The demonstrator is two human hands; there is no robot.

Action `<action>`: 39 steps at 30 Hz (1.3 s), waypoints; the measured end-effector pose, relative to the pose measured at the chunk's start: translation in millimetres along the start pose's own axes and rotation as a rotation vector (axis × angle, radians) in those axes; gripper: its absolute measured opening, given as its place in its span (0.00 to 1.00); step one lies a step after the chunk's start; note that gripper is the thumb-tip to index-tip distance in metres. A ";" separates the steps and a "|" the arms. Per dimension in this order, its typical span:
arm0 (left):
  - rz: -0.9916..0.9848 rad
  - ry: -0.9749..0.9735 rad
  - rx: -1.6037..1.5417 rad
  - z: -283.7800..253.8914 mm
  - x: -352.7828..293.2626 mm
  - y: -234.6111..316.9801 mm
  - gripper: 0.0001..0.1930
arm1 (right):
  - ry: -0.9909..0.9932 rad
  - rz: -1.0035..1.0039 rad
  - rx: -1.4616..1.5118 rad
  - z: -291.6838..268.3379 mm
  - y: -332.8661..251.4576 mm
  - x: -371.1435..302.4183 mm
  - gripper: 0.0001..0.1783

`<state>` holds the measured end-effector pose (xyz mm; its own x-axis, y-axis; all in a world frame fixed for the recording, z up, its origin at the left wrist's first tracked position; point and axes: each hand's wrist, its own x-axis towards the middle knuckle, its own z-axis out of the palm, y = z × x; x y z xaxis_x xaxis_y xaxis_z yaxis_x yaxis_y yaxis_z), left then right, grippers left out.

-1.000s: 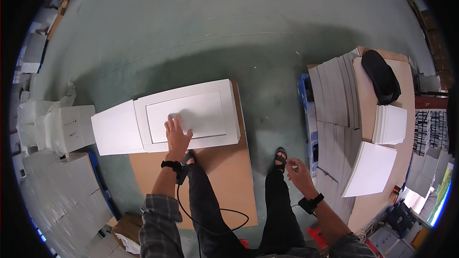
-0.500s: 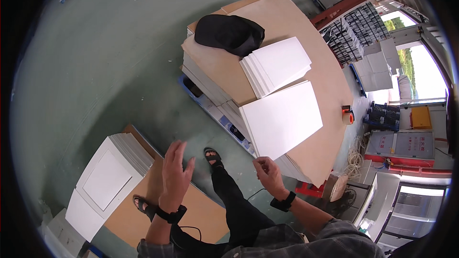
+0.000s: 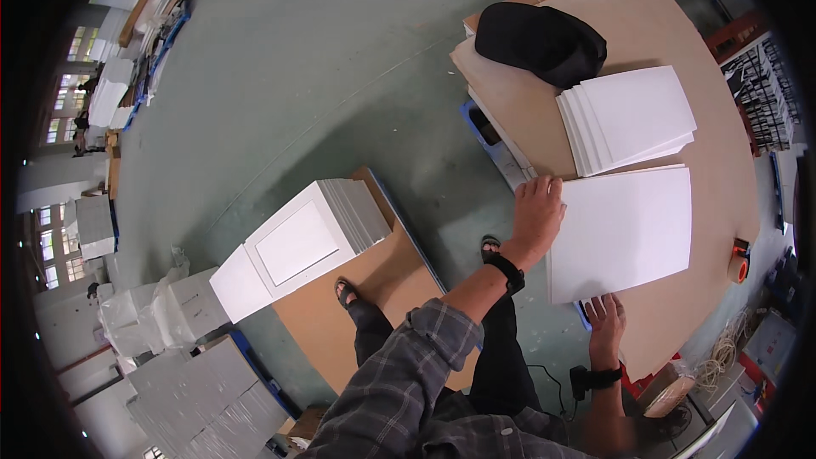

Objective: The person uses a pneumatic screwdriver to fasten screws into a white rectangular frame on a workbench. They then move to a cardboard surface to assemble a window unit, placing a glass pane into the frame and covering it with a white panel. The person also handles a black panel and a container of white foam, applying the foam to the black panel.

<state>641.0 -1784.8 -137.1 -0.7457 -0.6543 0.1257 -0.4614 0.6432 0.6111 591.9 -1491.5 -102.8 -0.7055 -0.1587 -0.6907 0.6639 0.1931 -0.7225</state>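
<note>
A large white board (image 3: 625, 238) lies on the brown-covered stack to my right, jutting past its near left edge. My left hand (image 3: 538, 212) reaches across, its fingers closed over the board's far left corner. By the near edge of the same board is my right hand (image 3: 606, 316), palm up, fingers stretched out and fingertips at the edge. Whether they reach beneath it is hidden. Just beyond lies a small pile of white boards (image 3: 633, 115), with a black cap (image 3: 541, 42) behind it.
Brown sheet (image 3: 714, 204) tops the stack; a tape roll (image 3: 739, 263) rests near its right edge. To my left, a pile of framed white panels (image 3: 302, 238) stands on a brown board (image 3: 319, 323) by my foot. Wrapped grey stacks (image 3: 204, 391) sit at lower left.
My view has turned left. My left hand has crossed from above the floor-level brown board to the white board's corner. My right hand has turned palm up at its near edge.
</note>
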 end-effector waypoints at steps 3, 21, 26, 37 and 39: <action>0.023 0.124 -0.002 5.8 -5.9 0.7 0.25 | -0.022 0.003 -0.011 -1.7 -3.1 3.1 0.30; -0.605 -0.051 -1.261 -77.2 -126.3 62.5 0.35 | -0.066 -0.231 0.063 0.7 -50.2 -80.3 0.25; -0.678 -0.026 -1.597 -126.6 -184.4 -3.7 0.25 | -0.302 -0.182 -0.005 85.5 -35.2 -111.8 0.25; -0.845 0.272 -1.016 -303.1 -352.3 -258.5 0.17 | -0.639 -0.257 -0.458 274.1 31.8 -102.7 0.31; -0.917 0.274 -0.908 -324.7 -382.9 -301.6 0.16 | -0.700 -0.194 -0.466 305.7 65.2 -93.0 0.33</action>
<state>1221.7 -1857.4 -115.8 -0.1672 -0.8349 -0.5243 -0.1794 -0.4972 0.8489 776.7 -1760.2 -95.1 -0.3790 -0.7606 -0.5271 0.2701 0.4539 -0.8491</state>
